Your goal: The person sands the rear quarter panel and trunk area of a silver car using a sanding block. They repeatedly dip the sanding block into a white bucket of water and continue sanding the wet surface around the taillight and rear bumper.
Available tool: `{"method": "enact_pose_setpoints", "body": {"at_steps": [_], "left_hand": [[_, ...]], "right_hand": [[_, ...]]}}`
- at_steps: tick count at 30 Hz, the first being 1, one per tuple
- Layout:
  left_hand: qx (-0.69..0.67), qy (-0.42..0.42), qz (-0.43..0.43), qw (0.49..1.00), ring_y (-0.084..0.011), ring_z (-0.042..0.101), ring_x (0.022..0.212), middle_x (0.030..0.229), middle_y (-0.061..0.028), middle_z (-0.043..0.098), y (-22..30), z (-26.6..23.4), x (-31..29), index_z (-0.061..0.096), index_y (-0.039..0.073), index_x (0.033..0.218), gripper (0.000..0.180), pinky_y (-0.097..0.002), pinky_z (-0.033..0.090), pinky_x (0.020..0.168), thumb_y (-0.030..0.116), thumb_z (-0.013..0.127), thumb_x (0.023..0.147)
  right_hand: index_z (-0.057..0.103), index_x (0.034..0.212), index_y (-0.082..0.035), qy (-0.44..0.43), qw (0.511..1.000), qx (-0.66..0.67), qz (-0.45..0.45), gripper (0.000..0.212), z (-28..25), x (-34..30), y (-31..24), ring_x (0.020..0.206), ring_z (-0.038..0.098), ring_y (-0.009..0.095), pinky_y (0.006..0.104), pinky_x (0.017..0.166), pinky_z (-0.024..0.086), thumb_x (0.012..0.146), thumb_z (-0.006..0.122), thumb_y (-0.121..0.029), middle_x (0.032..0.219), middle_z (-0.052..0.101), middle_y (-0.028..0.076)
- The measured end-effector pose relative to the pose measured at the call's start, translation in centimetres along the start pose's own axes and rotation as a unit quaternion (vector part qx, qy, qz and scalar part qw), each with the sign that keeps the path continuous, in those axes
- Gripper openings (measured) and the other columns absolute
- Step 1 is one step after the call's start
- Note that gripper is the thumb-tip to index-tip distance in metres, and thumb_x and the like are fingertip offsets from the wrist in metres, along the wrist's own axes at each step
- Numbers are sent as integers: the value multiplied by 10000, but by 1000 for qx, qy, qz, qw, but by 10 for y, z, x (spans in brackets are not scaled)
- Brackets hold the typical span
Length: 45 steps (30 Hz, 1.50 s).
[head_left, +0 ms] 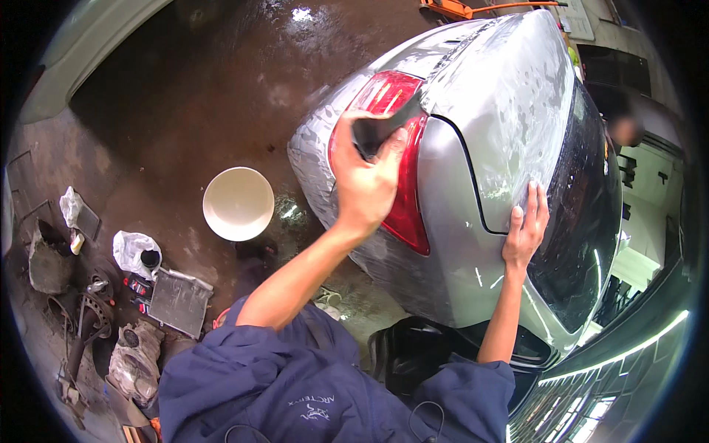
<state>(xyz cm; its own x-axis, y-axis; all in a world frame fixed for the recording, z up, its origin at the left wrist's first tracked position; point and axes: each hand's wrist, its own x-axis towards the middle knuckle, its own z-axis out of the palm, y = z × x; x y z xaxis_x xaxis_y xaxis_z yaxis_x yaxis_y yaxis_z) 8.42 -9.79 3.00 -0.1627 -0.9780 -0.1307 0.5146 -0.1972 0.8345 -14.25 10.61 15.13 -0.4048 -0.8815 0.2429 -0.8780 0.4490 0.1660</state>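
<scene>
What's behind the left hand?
Behind the left hand is the red tail light: its upper end and lower tip show. The hand and the dark pad in its grip cover part of the middle, so that stretch can't be seen.

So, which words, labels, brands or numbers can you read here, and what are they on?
Dark blue shirt: pale lettering beside a small emblem; described, not quoted.
Small red-and-black items, left: any markings too small to read.
Pale panel, top right: any markings too small to read.
</scene>
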Motion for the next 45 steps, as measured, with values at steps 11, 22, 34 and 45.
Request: {"method": "enact_pose_setpoints", "body": {"at_steps": [11, 22, 34, 45], "left_hand": [[413, -168, 171, 879, -348, 356, 1543, 1527, -117, 575, -37, 14, -71, 503, 60, 1539, 693, -534, 164, 1265, 79, 709, 878], [422, -140, 125, 887, -321, 399, 1524, 1485, -138, 606, -28, 36, -46, 555, 29, 1483, 628, -547, 164, 1262, 156, 730, 893], [409, -136, 214, 876, -396, 565, 1367, 1346, -295, 646, -39, 20, -67, 586, -107, 1358, 611, -517, 345, 1218, -55, 676, 755], [292, -159, 206, 920, -344, 541, 1409, 1381, -253, 647, -44, 32, -7, 630, -54, 1357, 593, -496, 337, 1231, -71, 650, 765]], "right_hand": [[548, 1513, -73, 6, 1000, -3, 0, 579, 2, 0, 2, 1420, 453, 410, 494, 1197, 324, 1070, 465, -437, 1556, 486, 213], [541, 1514, -56, -1, 1000, -9, -9, 581, 2, 5, -1, 1414, 459, 411, 494, 1195, 323, 1069, 462, -422, 1548, 490, 221], [533, 1516, -50, 1, 1000, -12, -10, 588, -1, 2, -2, 1412, 457, 423, 502, 1194, 320, 1073, 437, -425, 1545, 486, 234], [530, 1523, -68, 1, 1000, -10, -7, 590, 1, 6, -4, 1415, 452, 419, 504, 1193, 325, 1064, 448, -431, 1547, 484, 220]]}}
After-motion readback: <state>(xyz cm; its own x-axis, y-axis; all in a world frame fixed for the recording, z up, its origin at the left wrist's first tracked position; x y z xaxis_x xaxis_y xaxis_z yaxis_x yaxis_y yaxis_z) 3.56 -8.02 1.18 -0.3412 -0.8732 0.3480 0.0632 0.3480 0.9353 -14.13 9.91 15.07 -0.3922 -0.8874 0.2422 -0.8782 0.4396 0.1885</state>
